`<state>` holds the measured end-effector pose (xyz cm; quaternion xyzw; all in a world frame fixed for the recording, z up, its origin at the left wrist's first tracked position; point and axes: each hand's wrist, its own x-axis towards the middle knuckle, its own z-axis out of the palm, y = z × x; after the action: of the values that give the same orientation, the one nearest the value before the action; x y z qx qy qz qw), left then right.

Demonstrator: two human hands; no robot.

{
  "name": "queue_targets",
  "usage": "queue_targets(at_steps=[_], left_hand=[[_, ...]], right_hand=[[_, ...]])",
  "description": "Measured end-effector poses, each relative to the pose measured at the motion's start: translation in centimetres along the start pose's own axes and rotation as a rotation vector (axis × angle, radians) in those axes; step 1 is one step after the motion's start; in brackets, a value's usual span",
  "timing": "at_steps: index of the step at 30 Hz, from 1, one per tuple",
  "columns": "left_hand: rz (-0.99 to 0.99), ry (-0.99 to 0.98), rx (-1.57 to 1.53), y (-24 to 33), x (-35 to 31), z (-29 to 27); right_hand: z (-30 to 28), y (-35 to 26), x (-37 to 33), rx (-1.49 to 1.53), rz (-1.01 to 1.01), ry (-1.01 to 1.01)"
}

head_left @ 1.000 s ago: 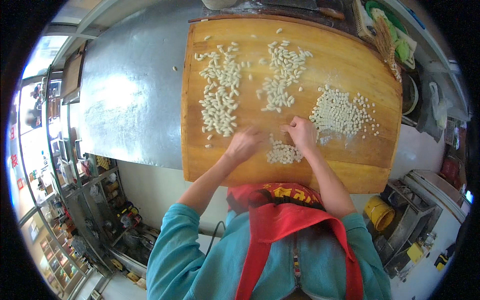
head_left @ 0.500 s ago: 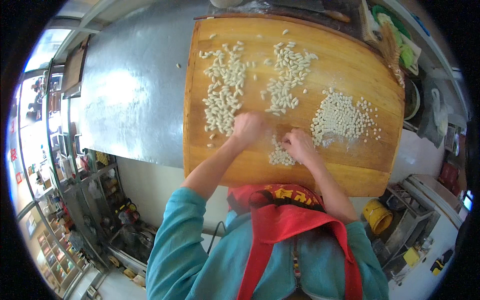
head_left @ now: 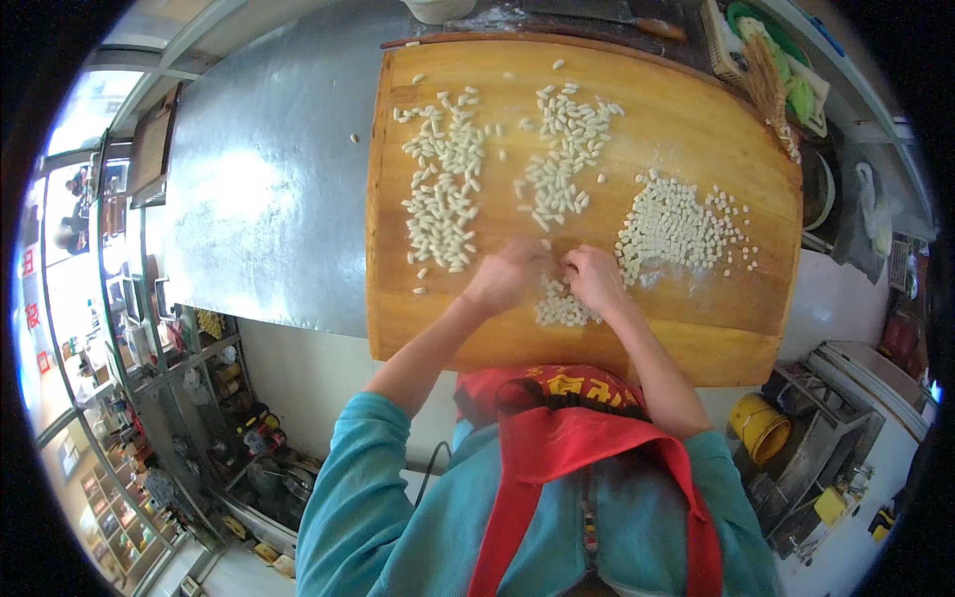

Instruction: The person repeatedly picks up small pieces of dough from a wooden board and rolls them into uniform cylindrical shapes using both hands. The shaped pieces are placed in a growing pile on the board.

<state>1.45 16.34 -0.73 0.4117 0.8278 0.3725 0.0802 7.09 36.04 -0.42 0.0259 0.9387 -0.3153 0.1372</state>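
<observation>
At far left, one pale piece lies alone on the metal surface. On the wooden board, the left pieces are off-white, smooth, plump little ovals, loosely heaped. Your left hand is just beside that heap's near end, fingers bent and blurred; you cannot tell whether it holds anything. The middle pieces match those ovals, and the near pieces are stubbier, lying between your hands. Your right hand is curled narrow, thumb and fingertips close together over them; its grip is hidden. The right pieces are small floury cubes.

Both oval heaps stretch away from you, their long axes mixed, many slanting; the cubes show no clear long axis.

The white tub at the top edge hides its contents. The yellow bucket's inside is unclear. The basket at upper right holds green and white things.
</observation>
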Motion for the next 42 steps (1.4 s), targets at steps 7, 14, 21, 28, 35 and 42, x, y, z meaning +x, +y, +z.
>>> queue_targets(at_steps=[7,14,21,28,35,42], left_hand=[[-0.19,-0.133,0.065,0.0,-0.7,0.3],[-0.293,-0.153,0.097,0.3,-0.4,-0.5],[-0.471,-0.071,0.232,-0.2,2.3,-1.1],[-0.504,0.072,-0.079,0.9,2.3,-0.7],[-0.075,0.015,0.062,0.5,-0.3,1.8],[-0.162,0.087,-0.028,1.6,-1.0,0.5]], right_hand=[[-1.5,-0.7,1.9,0.067,0.257,0.067],[-1.2,-0.1,3.7,-0.117,0.26,0.052],[-0.7,-0.8,-0.8,-0.055,0.1,-0.123],[-0.7,-0.9,-1.0,-0.033,0.072,-0.08],[0.2,-0.6,-0.9,0.03,0.056,0.039],[-0.6,-0.2,-0.7,0.112,0.125,0.048]])
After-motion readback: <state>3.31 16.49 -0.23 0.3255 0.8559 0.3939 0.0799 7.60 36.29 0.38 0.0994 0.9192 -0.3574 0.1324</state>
